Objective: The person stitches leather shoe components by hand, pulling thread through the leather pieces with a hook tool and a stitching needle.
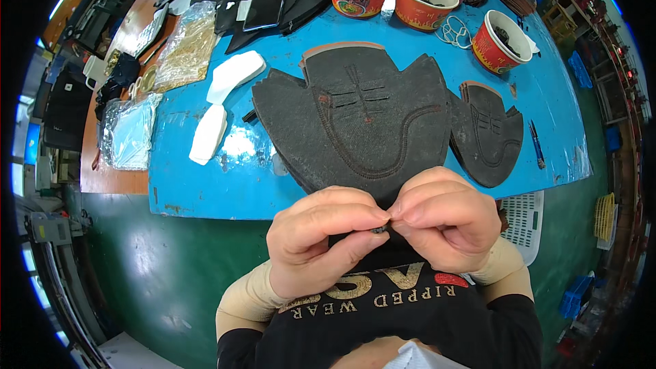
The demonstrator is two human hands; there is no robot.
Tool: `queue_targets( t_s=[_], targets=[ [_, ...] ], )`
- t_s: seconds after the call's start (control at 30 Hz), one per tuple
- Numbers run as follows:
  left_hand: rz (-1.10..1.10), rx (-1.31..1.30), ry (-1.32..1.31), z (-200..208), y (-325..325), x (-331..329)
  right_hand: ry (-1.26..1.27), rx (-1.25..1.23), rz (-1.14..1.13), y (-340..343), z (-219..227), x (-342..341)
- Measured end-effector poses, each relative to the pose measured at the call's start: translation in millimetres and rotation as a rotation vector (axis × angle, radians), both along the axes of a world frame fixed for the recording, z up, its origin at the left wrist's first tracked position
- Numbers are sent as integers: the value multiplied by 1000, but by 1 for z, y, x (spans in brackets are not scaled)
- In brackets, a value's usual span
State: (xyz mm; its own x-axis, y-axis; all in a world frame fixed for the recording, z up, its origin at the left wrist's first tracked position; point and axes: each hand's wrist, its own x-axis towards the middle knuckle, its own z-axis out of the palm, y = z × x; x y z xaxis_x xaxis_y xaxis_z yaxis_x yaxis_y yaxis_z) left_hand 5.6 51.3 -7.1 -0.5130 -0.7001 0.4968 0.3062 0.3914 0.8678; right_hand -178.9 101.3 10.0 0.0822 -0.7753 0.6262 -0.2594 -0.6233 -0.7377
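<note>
One small dark piece [379, 229], long axis unclear, is clamped by fingers of the left hand [316, 232], those of the right hand [451, 219] pinched together just rightward, dark panels [383, 140] stacked beyond them on the table [205, 195].

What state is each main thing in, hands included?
Left hand: pinching a dark piece
Right hand: pinched shut; anything held is hidden
Dark piece: gripped, mostly hidden
Large panel: flat, stitched
Small panel: flat, stitched
Phone: face up, screen dark
Rightmost tub: upright, lidless, holding black scraps
Blue tool: lying down
</note>
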Motion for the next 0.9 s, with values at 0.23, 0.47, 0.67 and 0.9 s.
queue_targets(
  t_s=[0.23, 0.47, 0.67, 0.9],
  targets=[
    [4, -128, -113, 12, -6, 1, -18, 20, 40, -7, 4, -3],
    [11, -226, -184, 18, -18, -5, -92, 98, 72, -11, -3, -3],
    [62, -295, -209, 19, -25, -12, 267, -16, 19, -17, 4, -13],
    [93, -241, -229, 24, -28, -13, -142, 338, 251, -18, 15, -20]
  ],
)
